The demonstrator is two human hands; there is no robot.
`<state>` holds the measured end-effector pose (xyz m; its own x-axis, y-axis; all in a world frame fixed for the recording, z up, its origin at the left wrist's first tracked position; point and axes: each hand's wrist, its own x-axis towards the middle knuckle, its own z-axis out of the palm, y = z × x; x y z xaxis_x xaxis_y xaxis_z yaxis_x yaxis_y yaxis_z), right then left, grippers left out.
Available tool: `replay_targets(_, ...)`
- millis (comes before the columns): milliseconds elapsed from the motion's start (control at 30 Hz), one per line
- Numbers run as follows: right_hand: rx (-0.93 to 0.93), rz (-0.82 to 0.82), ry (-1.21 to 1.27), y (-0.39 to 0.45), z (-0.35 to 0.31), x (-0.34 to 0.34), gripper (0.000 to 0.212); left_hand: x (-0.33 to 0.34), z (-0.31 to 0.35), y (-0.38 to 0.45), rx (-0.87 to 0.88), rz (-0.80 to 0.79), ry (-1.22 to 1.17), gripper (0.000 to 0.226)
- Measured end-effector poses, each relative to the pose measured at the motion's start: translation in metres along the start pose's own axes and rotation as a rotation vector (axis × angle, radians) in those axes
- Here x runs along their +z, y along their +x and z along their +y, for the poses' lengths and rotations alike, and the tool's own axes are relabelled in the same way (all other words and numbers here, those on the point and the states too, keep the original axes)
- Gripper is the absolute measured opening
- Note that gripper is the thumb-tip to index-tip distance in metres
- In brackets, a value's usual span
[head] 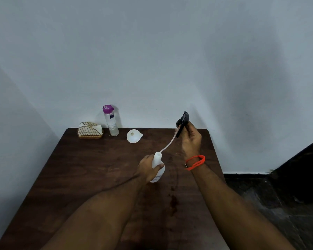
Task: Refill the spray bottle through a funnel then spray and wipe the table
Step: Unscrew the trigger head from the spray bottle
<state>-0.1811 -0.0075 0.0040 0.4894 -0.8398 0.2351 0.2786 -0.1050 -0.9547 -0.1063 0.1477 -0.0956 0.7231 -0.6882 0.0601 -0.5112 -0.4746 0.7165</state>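
Observation:
My left hand (147,167) grips the white spray bottle (158,170), which stands on the dark wooden table (98,168) near its middle. Its neck is uncovered. My right hand (191,139) holds the black spray head (182,123) lifted up and to the right of the bottle. The head's thin dip tube (168,144) curves down, and its lower end still reaches the bottle's mouth. A white funnel (133,136) lies on the table behind the bottle. A clear water bottle with a purple cap (111,120) stands at the back, near the wall.
A wire holder with white napkins (89,130) sits at the table's back left corner. The wall runs right behind the table. Dark floor (278,204) lies off the table's right edge. An orange band is on my right wrist.

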Motion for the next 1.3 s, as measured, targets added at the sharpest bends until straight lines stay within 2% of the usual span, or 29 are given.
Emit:
replay_targets(333, 0.164, 0.212, -0.029, 0.009, 0.04, -0.035, 0.023, 0.003, -0.008, 0.001, 0.011, 0.052, -0.045, 0.037)
replay_targets(500, 0.302, 0.325, -0.032, 0.011, 0.064, -0.053, 0.028, 0.007, -0.007, 0.006, -0.022, 0.014, -0.085, 0.04)
replay_targets(600, 0.401, 0.357, -0.077, 0.013, 0.086, -0.068, 0.023, 0.013, -0.008, 0.008, -0.05, -0.017, -0.126, 0.04)
replay_targets(767, 0.56, 0.305, -0.275, 0.027, 0.201, -0.128, 0.034, 0.023, -0.018, 0.007, -0.076, -0.075, -0.133, 0.043)
replay_targets(800, 0.592, 0.309, -0.301, 0.026, 0.204, -0.131, 0.031, 0.025, -0.019, 0.007, -0.073, -0.092, -0.136, 0.044)
replay_targets(900, 0.68, 0.297, -0.314, 0.016, 0.157, -0.115, 0.023, 0.032, -0.022, 0.007, -0.072, -0.121, -0.14, 0.05)
replay_targets(967, 0.752, 0.267, -0.319, 0.014, 0.158, -0.113, 0.02, 0.037, -0.026, 0.009, -0.064, -0.121, -0.128, 0.055)
replay_targets(1000, 0.769, 0.233, -0.355, 0.013, 0.169, -0.116, 0.025, 0.039, -0.027, 0.01, -0.061, -0.12, -0.124, 0.058)
replay_targets(1100, 0.806, 0.156, -0.528, 0.015, 0.24, -0.142, 0.066, 0.048, -0.028, 0.013, -0.054, -0.125, -0.121, 0.062)
replay_targets(1133, 0.817, 0.144, -0.579, 0.014, 0.242, -0.142, 0.066, 0.05, -0.027, 0.013, -0.055, -0.117, -0.125, 0.062)
replay_targets(1233, 0.803, 0.066, -0.729, 0.008, 0.192, -0.12, 0.044, 0.057, -0.027, 0.015, -0.07, -0.106, -0.132, 0.063)
replay_targets(1300, 0.791, 0.007, -0.793, 0.006, 0.173, -0.114, 0.044, 0.061, -0.026, 0.016, -0.065, -0.102, -0.134, 0.06)
